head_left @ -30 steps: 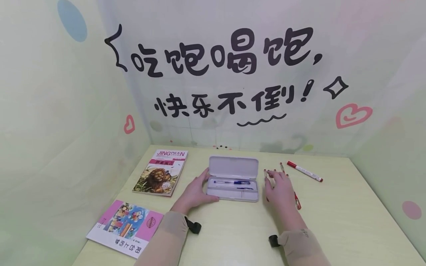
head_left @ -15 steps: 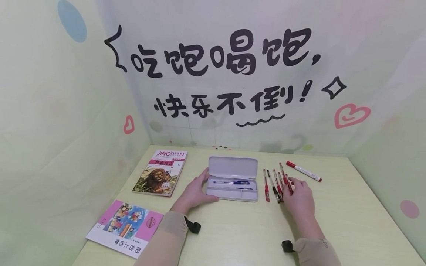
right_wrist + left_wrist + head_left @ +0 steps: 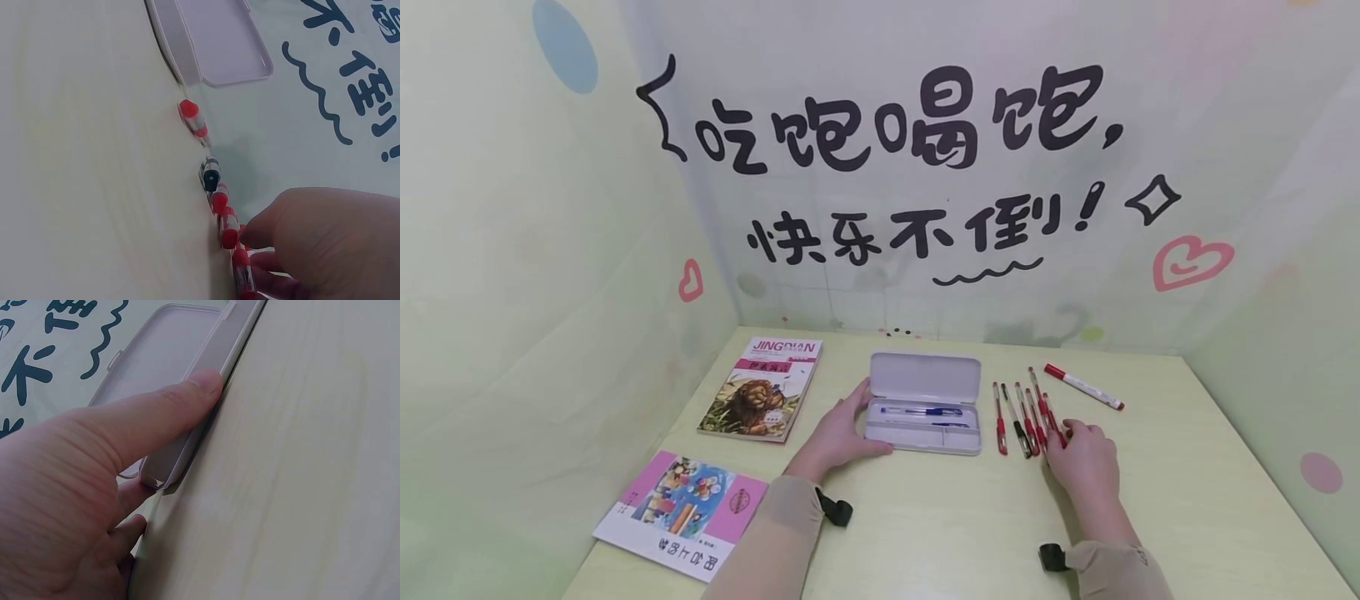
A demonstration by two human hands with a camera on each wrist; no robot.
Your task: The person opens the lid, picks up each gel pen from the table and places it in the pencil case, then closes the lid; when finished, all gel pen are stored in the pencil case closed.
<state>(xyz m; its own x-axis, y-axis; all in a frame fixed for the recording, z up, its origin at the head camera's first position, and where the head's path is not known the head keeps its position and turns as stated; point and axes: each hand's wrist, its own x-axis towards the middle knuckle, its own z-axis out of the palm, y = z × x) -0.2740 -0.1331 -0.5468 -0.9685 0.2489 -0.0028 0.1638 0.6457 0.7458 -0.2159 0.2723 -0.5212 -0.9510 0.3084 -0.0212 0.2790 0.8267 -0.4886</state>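
Observation:
A light purple pencil case (image 3: pixel 902 440) lies with its lid up, blue pens (image 3: pixel 942 412) inside. My left hand (image 3: pixel 838 435) grips its left end, thumb along the front wall and fingers at the side, as the left wrist view shows closely. To the right, several red pens (image 3: pixel 1001 429) and a black pen (image 3: pixel 1020 435) lie side by side on the table. At that row's right end my right hand (image 3: pixel 1086 458) pinches a red pen (image 3: pixel 1052 411) between thumb and fingers. In the right wrist view this red pen (image 3: pixel 242 272) is partly hidden by the hand.
A red-capped white marker (image 3: pixel 1084 386) lies behind the pens, to the right. On the left stand two flat books, a lion-covered one (image 3: pixel 763 392) at the back and a pink one (image 3: pixel 681 512) in front. A printed wall (image 3: pixel 865 317) borders the table's rear edge.
My right hand has moved right and toward me, from over the pens to the row's right end, uncovering them. A red pen there has shifted slightly. The left hand has stayed on the pencil case.

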